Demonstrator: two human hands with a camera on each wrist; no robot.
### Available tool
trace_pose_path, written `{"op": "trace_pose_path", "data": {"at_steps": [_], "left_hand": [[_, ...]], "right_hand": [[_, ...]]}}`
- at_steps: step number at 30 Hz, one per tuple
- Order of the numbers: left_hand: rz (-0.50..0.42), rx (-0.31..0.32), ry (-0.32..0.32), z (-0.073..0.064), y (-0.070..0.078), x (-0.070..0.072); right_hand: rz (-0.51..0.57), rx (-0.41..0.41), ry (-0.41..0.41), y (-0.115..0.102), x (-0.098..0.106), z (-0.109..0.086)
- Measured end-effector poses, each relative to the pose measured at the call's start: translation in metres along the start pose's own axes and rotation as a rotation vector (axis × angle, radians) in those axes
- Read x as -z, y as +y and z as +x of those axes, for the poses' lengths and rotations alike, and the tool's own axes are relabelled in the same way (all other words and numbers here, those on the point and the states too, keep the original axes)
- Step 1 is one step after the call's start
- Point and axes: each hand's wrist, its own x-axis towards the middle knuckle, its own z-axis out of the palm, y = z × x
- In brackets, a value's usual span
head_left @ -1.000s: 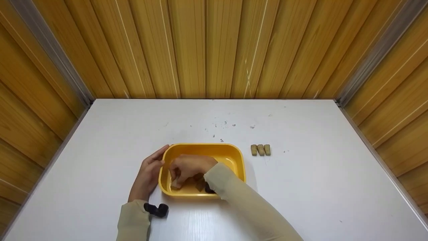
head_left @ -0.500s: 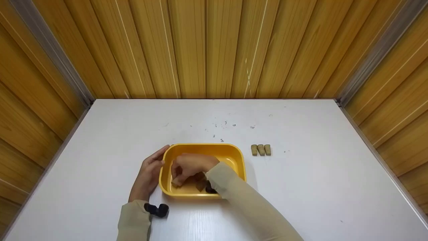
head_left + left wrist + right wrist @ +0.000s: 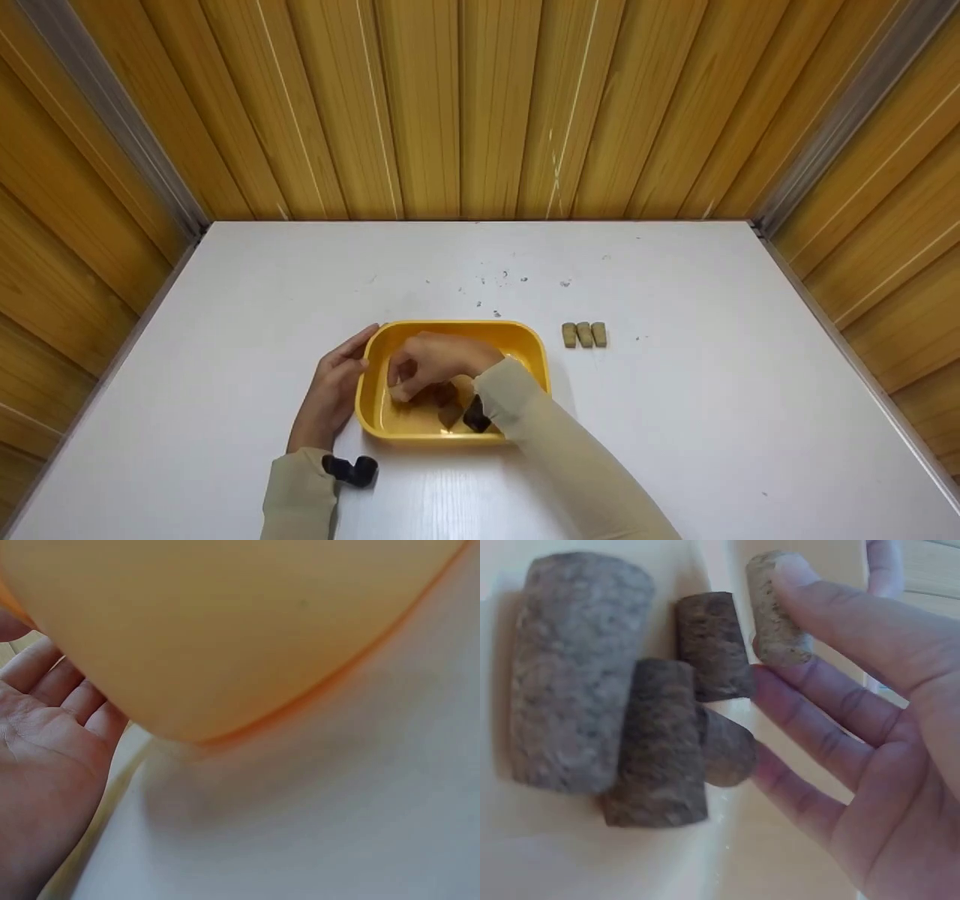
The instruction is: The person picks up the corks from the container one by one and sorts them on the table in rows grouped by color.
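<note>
In the head view, my right hand (image 3: 435,358) reaches into a yellow plastic tub (image 3: 457,437). The right wrist view shows its thumb and fingers pinching a small light cork stopper (image 3: 776,611). Several other corks lie in the tub beside the fingers: a large speckled cork (image 3: 577,675), a dark cork (image 3: 660,750), another dark cork (image 3: 714,645) and a smaller cork (image 3: 730,748) partly hidden behind the others. My left hand (image 3: 336,386) lies against the tub's left outer wall with fingers extended, and its palm (image 3: 45,757) faces the tub in the left wrist view.
Right of the tub, three corks (image 3: 584,335) stand in a neat row on the white table (image 3: 690,420). Dark scuff marks speckle the tabletop behind the tub. Wood-patterned panels (image 3: 480,112) close off the back and both sides.
My right hand has shifted slightly up and right inside the tub, drawing the pinched cork away from the front left corner. The left hand and the row of three corks stay put.
</note>
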Motion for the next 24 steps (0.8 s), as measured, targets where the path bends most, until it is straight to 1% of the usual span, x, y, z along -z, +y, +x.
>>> {"op": "trace_pose_path", "data": {"at_steps": [2, 4, 9, 19, 24], "left_hand": [[-0.004, 0.003, 0.002, 0.0, 0.0, 0.0], [-0.001, 0.006, 0.005, 0.001, 0.0, 0.0], [0.016, 0.016, 0.01, 0.002, 0.0, 0.001], [0.039, 0.017, 0.032, 0.002, 0.001, -0.001], [0.044, 0.032, 0.039, 0.002, 0.002, -0.002]], "right_hand": [[0.008, -0.003, -0.006, 0.001, 0.003, -0.003], [0.04, -0.005, -0.018, 0.002, 0.005, -0.006], [0.086, 0.022, -0.018, 0.006, 0.01, -0.014], [0.081, 0.086, 0.049, 0.015, 0.02, -0.032], [0.09, 0.1, 0.098, 0.018, 0.027, -0.042]]}}
